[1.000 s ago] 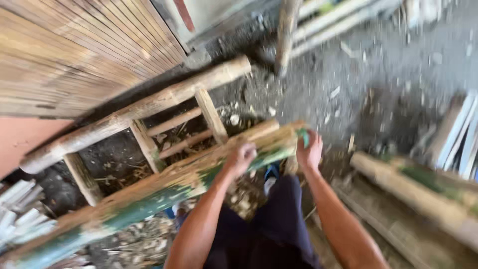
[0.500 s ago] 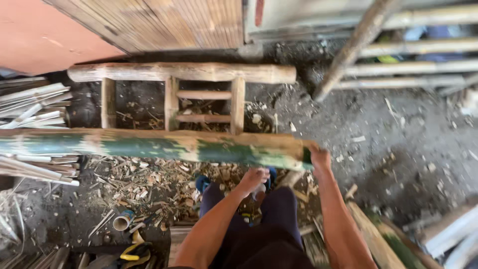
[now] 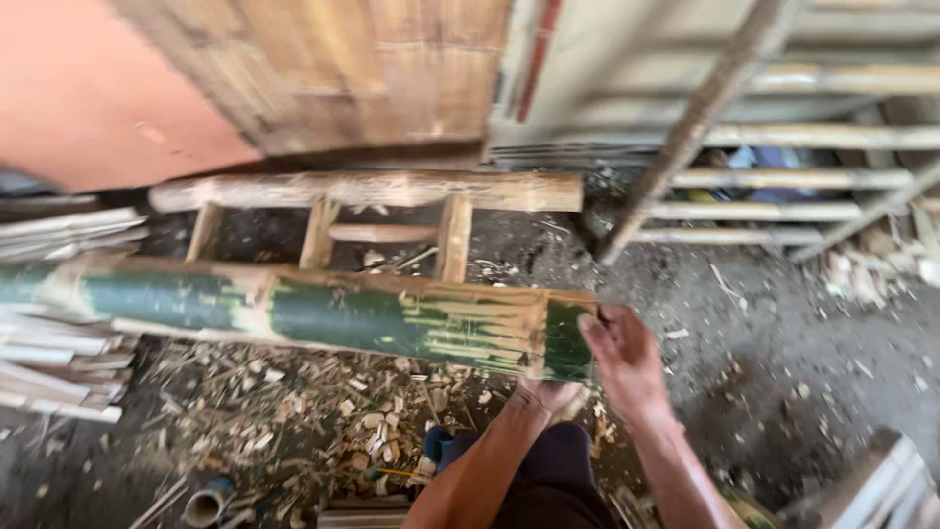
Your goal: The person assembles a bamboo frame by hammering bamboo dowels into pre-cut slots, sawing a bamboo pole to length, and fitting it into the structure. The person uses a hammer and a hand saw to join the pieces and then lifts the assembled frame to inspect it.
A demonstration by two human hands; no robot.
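Note:
A thick green bamboo pole (image 3: 323, 313), partly scraped pale, lies across a low wooden rack (image 3: 372, 191) and runs out of view at the left. My right hand (image 3: 622, 358) cups the pole's cut right end. My left hand (image 3: 550, 394) is under the pole near that end, mostly hidden by it; only the wrist and heel of the hand show. Both forearms reach up from the bottom of the view.
Bamboo shavings and chips (image 3: 294, 421) litter the dirt floor below the pole. Split bamboo strips (image 3: 59, 343) are stacked at the left. Bamboo poles (image 3: 783, 137) lean and lie at the right. A woven bamboo panel (image 3: 343, 69) stands behind the rack. A short tube (image 3: 206, 504) lies on the floor.
The view has shifted left and closer to the pole's end. My left hand has moved from below the pole up under it. My right hand stays at the pole's right end.

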